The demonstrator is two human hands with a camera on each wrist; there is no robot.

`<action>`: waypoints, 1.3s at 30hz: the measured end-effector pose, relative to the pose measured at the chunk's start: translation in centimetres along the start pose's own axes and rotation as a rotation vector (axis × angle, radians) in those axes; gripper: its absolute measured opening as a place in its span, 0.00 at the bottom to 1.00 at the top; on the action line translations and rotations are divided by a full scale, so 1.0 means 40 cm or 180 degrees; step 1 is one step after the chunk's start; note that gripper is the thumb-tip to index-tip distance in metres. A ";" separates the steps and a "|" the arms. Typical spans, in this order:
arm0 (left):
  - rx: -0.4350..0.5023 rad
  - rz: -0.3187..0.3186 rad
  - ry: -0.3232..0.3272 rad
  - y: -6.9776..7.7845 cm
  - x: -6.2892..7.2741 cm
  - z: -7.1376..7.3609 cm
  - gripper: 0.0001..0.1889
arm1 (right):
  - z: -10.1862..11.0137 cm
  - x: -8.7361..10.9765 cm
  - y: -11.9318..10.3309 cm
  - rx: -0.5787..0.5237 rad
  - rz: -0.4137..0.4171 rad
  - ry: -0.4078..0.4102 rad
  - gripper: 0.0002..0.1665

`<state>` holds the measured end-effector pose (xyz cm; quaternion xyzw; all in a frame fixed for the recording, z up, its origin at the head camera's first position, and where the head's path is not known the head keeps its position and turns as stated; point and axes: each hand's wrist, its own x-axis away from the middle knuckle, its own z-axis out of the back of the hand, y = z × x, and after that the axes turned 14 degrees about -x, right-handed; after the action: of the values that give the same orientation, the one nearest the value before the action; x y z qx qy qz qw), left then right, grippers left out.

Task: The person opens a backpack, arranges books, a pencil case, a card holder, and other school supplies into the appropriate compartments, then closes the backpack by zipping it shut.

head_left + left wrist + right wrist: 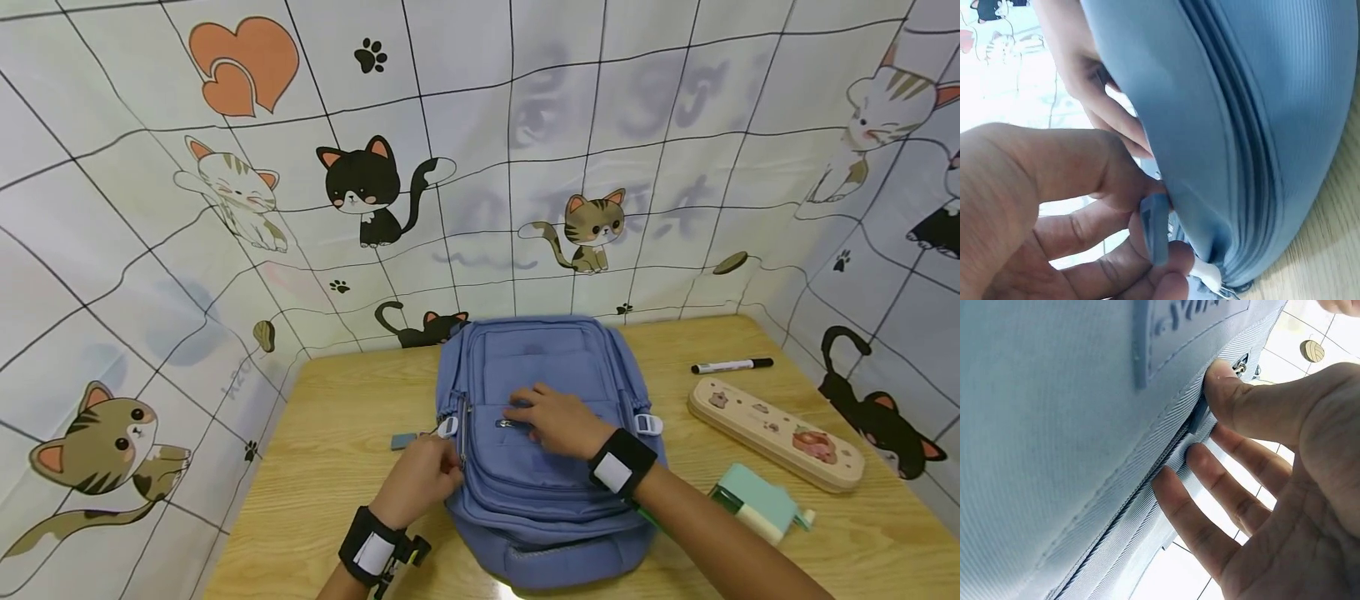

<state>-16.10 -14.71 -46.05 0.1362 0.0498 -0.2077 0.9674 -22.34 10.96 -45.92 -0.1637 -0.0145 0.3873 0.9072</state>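
- Cat-print sheet (480, 167) is hanging behind a wood-look table (337, 417).
- Blue backpack (517, 468) is sitting mid-table, front pkt facing the person.
- L hand (422, 475) is pinching a blue-grey zip pull (1156, 228) at the bag's L side, thumb against fingers.
- R hand (562, 419) is touching the front pkt near its zip, thumb & fingers loosely spread, holding nothing.
- Marker (732, 366), beige case (776, 433) & mint-green item (761, 500) (can't tell what) are lying R of the bag.
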 end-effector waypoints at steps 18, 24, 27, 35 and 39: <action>0.1173 0.0273 0.0076 -0.016 0.019 0.042 0.03 | -0.042 -0.079 -0.222 -0.1026 0.0232 0.0056 0.06; 0.0158 -0.0856 0.0228 -0.080 -0.048 -0.001 0.13 | -0.052 -0.066 -0.229 -0.0783 0.0245 0.0049 0.08; 0.0129 -0.1312 -0.0083 -0.100 -0.078 -0.031 0.16 | -0.054 -0.054 -0.235 -0.0613 0.0329 0.0002 0.10; 0.0356 -0.1294 -0.0244 -0.107 -0.100 -0.061 0.15 | -0.057 -0.038 -0.228 -0.0363 0.0423 -0.0019 0.15; 0.0448 -0.1202 -0.0303 -0.107 -0.099 -0.056 0.14 | -0.053 -0.033 -0.232 -0.0258 0.0470 0.0017 0.16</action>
<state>-21.57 -16.28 -48.62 0.1817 0.0141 -0.3946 0.9006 -16.47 3.41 -44.93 -0.2019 -0.0157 0.4519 0.8688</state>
